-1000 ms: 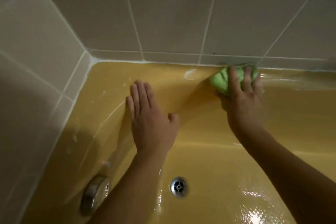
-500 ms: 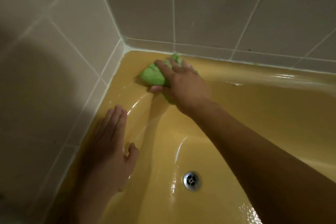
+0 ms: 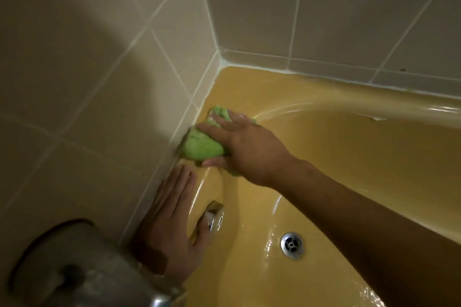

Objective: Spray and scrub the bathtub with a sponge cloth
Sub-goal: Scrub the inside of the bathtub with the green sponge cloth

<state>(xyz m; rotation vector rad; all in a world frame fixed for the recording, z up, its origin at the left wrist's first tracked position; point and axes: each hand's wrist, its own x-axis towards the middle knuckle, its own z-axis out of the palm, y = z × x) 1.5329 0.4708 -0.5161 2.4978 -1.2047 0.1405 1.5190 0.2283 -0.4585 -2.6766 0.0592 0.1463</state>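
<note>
Fingers (image 3: 179, 187) of the left hand (image 3: 172, 229) lie straight, flat on the bathtub (image 3: 349, 157) rim, grasping nothing; the thumb partly hides a chrome overflow plate (image 3: 216, 210). The right hand (image 3: 249, 152), arm extended, clutches the crumpled green sponge cloth (image 3: 202, 144) against the glossy yellow rim at the tiled wall (image 3: 99, 82). Round metal drain (image 3: 291, 245) at right.

I see a bathroom: a glossy yellow bathtub (image 3: 361, 169) fitted into the corner of beige tiled walls (image 3: 249, 7) with white grout, a round metal drain (image 3: 291, 245) in its floor, a chrome overflow plate (image 3: 215, 215) on its end.
</note>
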